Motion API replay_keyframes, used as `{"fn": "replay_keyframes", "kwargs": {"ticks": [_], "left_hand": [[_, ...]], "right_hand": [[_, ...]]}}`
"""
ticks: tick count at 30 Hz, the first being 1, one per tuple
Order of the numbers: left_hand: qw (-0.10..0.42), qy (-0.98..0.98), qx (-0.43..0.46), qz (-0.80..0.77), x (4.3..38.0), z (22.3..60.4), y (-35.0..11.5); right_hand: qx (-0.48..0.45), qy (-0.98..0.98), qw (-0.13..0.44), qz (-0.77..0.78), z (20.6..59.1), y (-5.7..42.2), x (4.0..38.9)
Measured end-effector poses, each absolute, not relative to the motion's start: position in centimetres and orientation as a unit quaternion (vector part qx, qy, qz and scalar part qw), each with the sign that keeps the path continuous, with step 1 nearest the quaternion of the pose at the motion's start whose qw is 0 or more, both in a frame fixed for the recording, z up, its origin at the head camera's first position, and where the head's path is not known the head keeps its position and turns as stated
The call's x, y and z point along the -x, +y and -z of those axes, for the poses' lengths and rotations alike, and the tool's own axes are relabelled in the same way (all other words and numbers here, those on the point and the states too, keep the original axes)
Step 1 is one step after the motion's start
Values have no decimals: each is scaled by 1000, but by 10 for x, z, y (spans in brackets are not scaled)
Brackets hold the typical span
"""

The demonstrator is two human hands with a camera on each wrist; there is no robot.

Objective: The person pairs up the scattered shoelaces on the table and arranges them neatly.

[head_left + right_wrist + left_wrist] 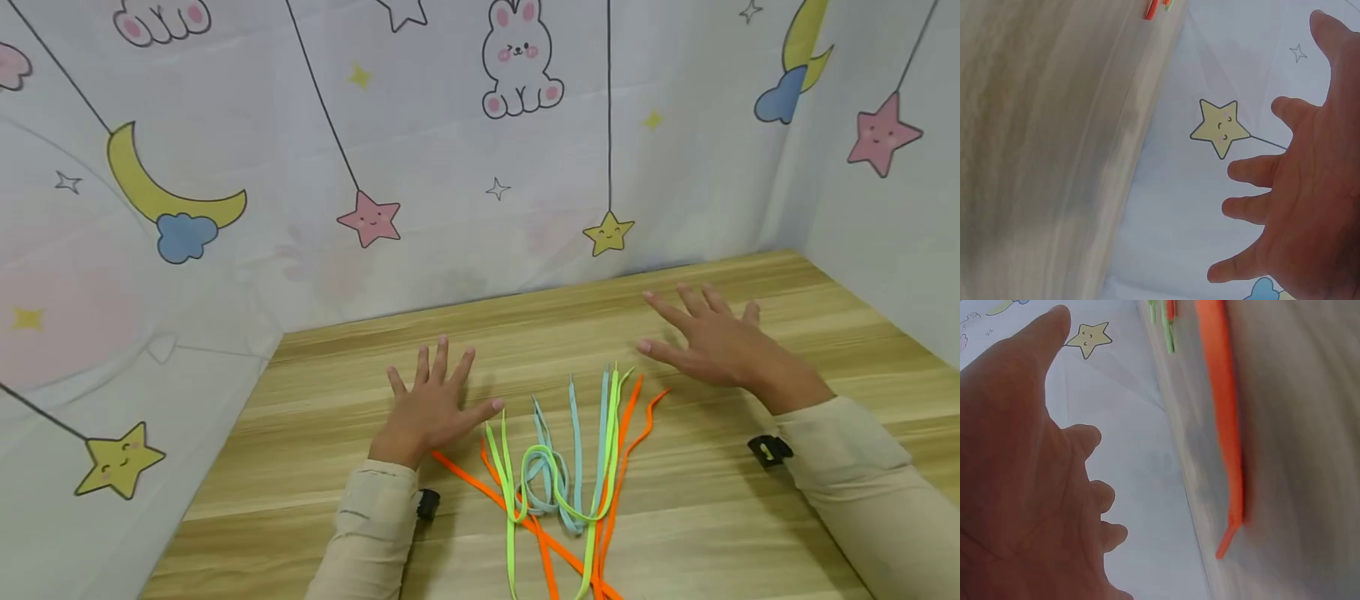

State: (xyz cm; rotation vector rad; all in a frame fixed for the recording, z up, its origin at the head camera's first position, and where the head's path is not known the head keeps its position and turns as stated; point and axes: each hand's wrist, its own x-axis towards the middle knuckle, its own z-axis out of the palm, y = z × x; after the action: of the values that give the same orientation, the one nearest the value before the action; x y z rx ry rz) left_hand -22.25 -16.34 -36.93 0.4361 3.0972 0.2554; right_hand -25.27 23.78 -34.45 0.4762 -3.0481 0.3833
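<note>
Several flat shoelaces lie loosely tangled on the wooden table: a yellow-green shoelace, a light blue shoelace and an orange shoelace. Their tipped ends point toward the back wall. My left hand is spread over the table just left of the laces, holding nothing; its thumb tip is near the yellow-green ends. To the right and farther back, my right hand is also spread, with nothing in it. In the left wrist view, one orange lace end hangs close beside the left palm.
The wood-grain table meets a white cloth backdrop printed with stars, moons and rabbits, which also runs along both sides. Black wrist devices show below each cuff, one on the left and one on the right.
</note>
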Motion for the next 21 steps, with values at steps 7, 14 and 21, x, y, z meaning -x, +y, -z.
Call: {"fn": "replay_keyframes", "kwargs": {"ticks": [7,14,21], "left_hand": [[12,987,-150,-64,221,370,-154],[15,985,-166,-44,217,370,-144],[12,983,-182,-34,213,369,-138]], "right_hand": [[-160,-980,11,-114,343,232,249],[-176,-978,15,-115,344,221,246],[-188,-975,18,-114,343,215,242]]}}
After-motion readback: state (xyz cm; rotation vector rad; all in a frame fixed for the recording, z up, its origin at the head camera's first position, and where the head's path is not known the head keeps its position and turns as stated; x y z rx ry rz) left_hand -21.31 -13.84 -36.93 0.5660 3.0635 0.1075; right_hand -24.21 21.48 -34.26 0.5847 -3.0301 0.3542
